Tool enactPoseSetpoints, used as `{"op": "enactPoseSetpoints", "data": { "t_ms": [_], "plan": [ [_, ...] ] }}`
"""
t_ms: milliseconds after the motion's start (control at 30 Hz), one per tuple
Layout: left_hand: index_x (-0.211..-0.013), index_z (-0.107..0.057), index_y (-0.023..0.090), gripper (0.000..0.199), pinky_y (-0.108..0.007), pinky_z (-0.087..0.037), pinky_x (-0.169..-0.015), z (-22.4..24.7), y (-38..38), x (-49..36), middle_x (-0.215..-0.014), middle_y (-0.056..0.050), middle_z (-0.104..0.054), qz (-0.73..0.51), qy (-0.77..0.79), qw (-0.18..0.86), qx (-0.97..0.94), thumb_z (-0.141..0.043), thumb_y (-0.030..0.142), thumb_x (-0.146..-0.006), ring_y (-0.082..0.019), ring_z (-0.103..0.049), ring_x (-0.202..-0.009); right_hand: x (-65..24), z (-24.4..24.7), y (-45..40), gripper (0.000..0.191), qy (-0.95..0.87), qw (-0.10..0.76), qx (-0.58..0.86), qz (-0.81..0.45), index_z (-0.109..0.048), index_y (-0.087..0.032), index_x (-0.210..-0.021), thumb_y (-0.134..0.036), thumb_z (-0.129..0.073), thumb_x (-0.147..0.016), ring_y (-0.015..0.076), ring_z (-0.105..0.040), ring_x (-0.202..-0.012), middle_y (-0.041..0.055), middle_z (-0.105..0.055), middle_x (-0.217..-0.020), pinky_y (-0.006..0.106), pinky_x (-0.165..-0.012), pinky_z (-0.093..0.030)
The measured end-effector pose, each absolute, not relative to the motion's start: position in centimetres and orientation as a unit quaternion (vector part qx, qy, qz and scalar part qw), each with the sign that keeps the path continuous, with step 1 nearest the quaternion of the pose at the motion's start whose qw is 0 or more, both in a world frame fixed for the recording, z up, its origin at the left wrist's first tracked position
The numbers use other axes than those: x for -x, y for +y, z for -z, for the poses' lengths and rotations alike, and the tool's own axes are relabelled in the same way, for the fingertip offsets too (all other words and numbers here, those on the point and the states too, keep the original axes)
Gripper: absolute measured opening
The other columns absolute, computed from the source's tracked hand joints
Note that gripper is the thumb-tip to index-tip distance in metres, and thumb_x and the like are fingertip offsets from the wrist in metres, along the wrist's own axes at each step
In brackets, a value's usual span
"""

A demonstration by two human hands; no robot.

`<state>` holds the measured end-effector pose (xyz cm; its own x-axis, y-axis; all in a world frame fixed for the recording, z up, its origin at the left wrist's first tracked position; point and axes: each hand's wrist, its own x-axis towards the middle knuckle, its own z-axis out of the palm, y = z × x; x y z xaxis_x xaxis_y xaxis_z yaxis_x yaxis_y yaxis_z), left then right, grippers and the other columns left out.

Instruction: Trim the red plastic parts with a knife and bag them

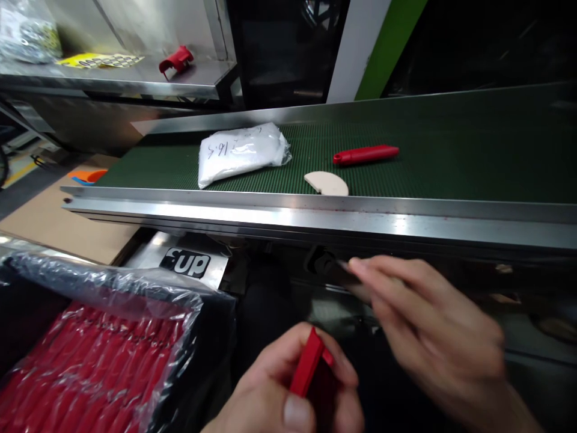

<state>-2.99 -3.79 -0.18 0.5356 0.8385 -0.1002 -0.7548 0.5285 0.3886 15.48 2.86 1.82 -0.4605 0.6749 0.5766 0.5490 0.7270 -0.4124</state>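
Observation:
In front of the conveyor, my left hand (288, 391) is closed around a red plastic part (308, 364), its narrow end sticking up between thumb and fingers. To the right, my right hand (433, 319) pinches a thin blade-like tool (349, 279) that points left; motion smears it, so its exact kind is unclear. The tool is apart from the red part. On the green belt beyond lies a long red plastic handle-like piece (366, 155), with a flat cream-coloured half-round piece (328, 183) nearer the metal edge.
A white plastic-wrapped packet (243, 154) rests on the green conveyor belt (460, 150). The belt's metal rail (288, 210) runs across in front of me. At lower left, a plastic-lined box (202, 349) holds many red parts (90, 367). A red curved piece (177, 60) sits on the back bench.

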Motion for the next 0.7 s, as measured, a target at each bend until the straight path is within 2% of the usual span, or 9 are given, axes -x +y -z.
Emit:
{"op": "enactPoseSetpoints", "data": {
  "t_ms": [67,167,333,433,533,700],
  "plan": [
    [-0.105,-0.059,0.017,0.030,-0.015,-0.038,-0.052,0.3,-3.8,3.0,-0.074,-0.007,-0.061,-0.456,0.115,0.869,-0.151,-0.060,0.038,-0.084,-0.009,-0.049,-0.056,-16.0,-2.1,2.9,0.045,-0.842,0.375,0.378,-0.087,-0.062,-0.015,-0.125,0.004,-0.056,-0.085,0.0167,-0.061,-0.101,0.0096,-0.062,-0.117,0.030,-0.085,-0.052],
    [-0.112,-0.060,0.016,0.036,-0.016,-0.038,-0.048,0.8,-3.9,3.0,-0.082,-0.011,-0.069,-0.468,0.106,0.870,-0.116,-0.048,0.044,-0.091,-0.012,-0.056,-0.057,-16.3,-2.8,2.8,0.037,-0.877,0.336,0.329,-0.099,-0.065,-0.011,-0.120,0.002,-0.052,-0.088,0.0169,-0.059,-0.102,0.0104,-0.063,-0.112,0.028,-0.083,-0.051],
    [-0.105,-0.066,0.012,0.045,-0.020,-0.036,-0.043,1.5,-4.9,3.4,-0.059,-0.004,-0.060,-0.449,0.162,0.878,-0.027,-0.046,0.049,-0.090,-0.013,-0.051,-0.044,-16.0,-3.1,2.7,0.036,-0.915,0.292,0.257,-0.104,-0.065,-0.015,-0.120,-0.003,-0.053,-0.088,0.0204,-0.056,-0.100,0.0089,-0.063,-0.113,0.032,-0.079,-0.051],
    [-0.099,-0.067,0.009,0.042,-0.022,-0.043,-0.048,1.8,-5.7,3.8,-0.064,-0.006,-0.062,-0.445,0.184,0.876,0.028,-0.046,0.044,-0.090,-0.014,-0.055,-0.048,-16.0,-3.0,2.9,0.040,-0.923,0.281,0.246,-0.096,-0.063,-0.019,-0.123,-0.004,-0.053,-0.087,0.0215,-0.055,-0.101,0.0065,-0.064,-0.115,0.034,-0.079,-0.050],
    [-0.094,-0.066,0.007,0.038,-0.022,-0.048,-0.056,1.9,-6.2,4.0,-0.070,-0.009,-0.065,-0.444,0.203,0.871,0.055,-0.044,0.038,-0.092,-0.015,-0.060,-0.055,-15.9,-3.1,3.0,0.034,-0.921,0.298,0.235,-0.087,-0.065,-0.017,-0.118,-0.005,-0.048,-0.091,0.0212,-0.056,-0.100,0.0064,-0.066,-0.111,0.035,-0.079,-0.048],
    [-0.092,-0.068,0.004,0.042,-0.021,-0.046,-0.053,2.0,-6.1,4.0,-0.065,-0.010,-0.065,-0.430,0.214,0.875,0.065,-0.043,0.039,-0.092,-0.015,-0.060,-0.053,-15.7,-3.0,3.1,0.029,-0.913,0.318,0.239,-0.089,-0.065,-0.016,-0.116,-0.008,-0.047,-0.094,0.0216,-0.055,-0.099,0.0069,-0.066,-0.111,0.037,-0.079,-0.047]
  ]
}}
